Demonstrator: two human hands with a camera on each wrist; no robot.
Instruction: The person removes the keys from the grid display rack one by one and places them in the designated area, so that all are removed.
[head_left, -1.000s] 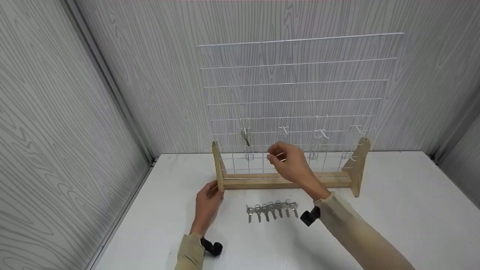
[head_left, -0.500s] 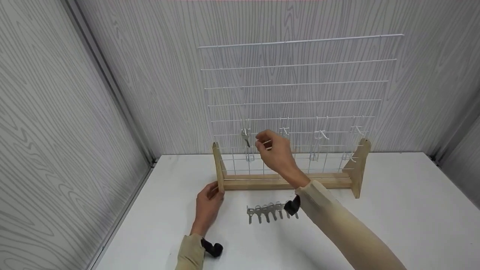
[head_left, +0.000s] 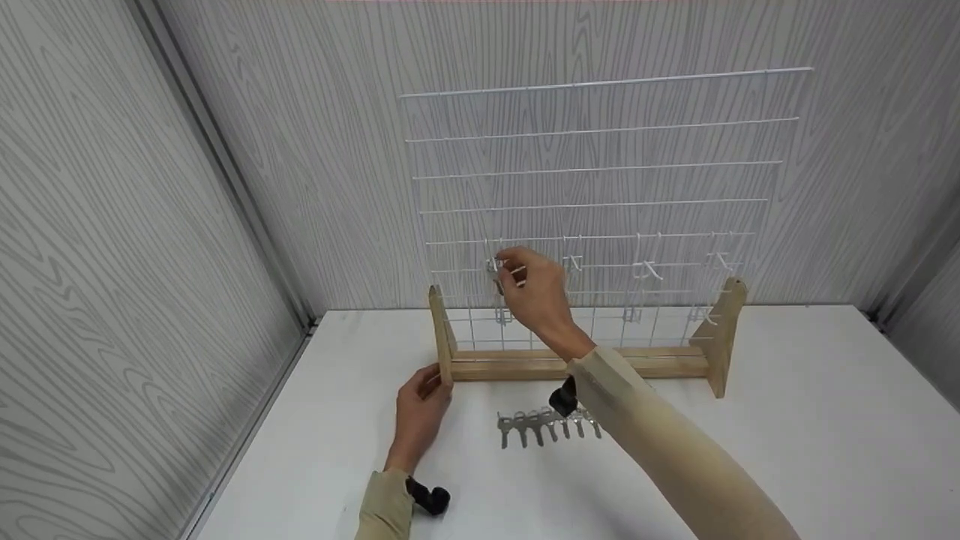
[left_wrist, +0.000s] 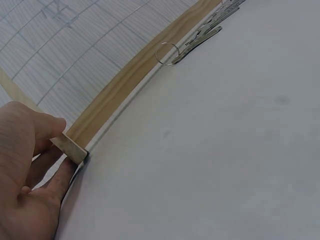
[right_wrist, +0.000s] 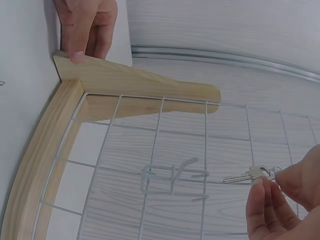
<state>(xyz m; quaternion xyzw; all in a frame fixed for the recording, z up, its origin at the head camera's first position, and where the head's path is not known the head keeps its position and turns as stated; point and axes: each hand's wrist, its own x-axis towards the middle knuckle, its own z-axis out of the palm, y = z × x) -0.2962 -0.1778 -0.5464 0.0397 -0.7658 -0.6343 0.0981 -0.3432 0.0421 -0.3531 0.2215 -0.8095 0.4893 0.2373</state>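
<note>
A white wire grid rack (head_left: 606,204) stands upright in a wooden base (head_left: 517,370). My left hand (head_left: 421,412) holds the foot of its left wooden side piece (left_wrist: 70,148) between thumb and fingers. At the upper-left hook my right hand (head_left: 536,292) pinches a silver key (right_wrist: 255,173) by its ring end. The key's blade points downward along the grid, and fingers partly cover its ring. Whether that ring is still on the hook cannot be told. Below the base, a row of several keys with rings (head_left: 540,429) lies on the white table.
More white hooks stick out from the grid, such as a middle hook (head_left: 575,262), a right-hand hook (head_left: 649,270) and a lower-left hook (right_wrist: 172,177). The right wooden side piece (head_left: 721,337) stands opposite. Grey wood-patterned panels (head_left: 360,187) enclose the table.
My right hand has moved left and up across the front of the grid to the key at the left hook. The left hand has stayed at the stand's foot.
</note>
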